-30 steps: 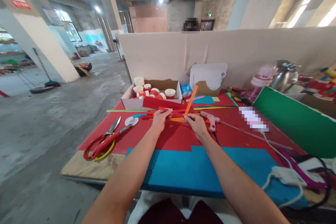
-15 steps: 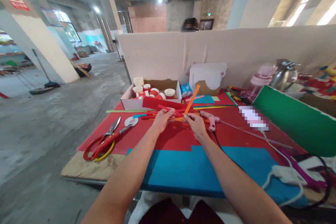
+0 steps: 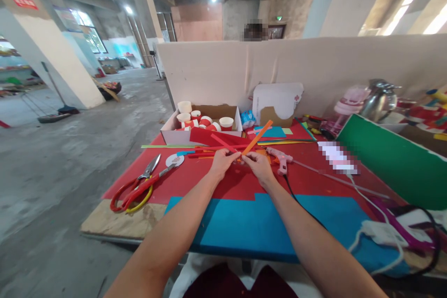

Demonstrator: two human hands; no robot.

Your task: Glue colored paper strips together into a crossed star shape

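Note:
My left hand (image 3: 225, 163) pinches a pinkish-red strip (image 3: 223, 142) that slants up to the left. Between the fingers of my right hand (image 3: 258, 166) is an orange strip (image 3: 259, 137), angled up to the right. The fingertips of both hands meet where the two strips come together, just above the red tabletop. Behind the hands lie several loose red strips (image 3: 202, 149) and a wider dark red piece (image 3: 213, 137). A pink glue gun (image 3: 282, 160) rests just right of my right hand.
Scissors with red handles (image 3: 134, 186) and a round white disc (image 3: 174, 160) lie at left. A box (image 3: 195, 138) of paper cups stands at the back. Blue sheets (image 3: 244, 228) cover the front edge. At right are a green panel (image 3: 391, 163), a steel jug (image 3: 380, 100) and cables.
My left hand has moved right, so the fingertips now touch. The orange strip leans further right, and the pinkish-red strip stands steeper.

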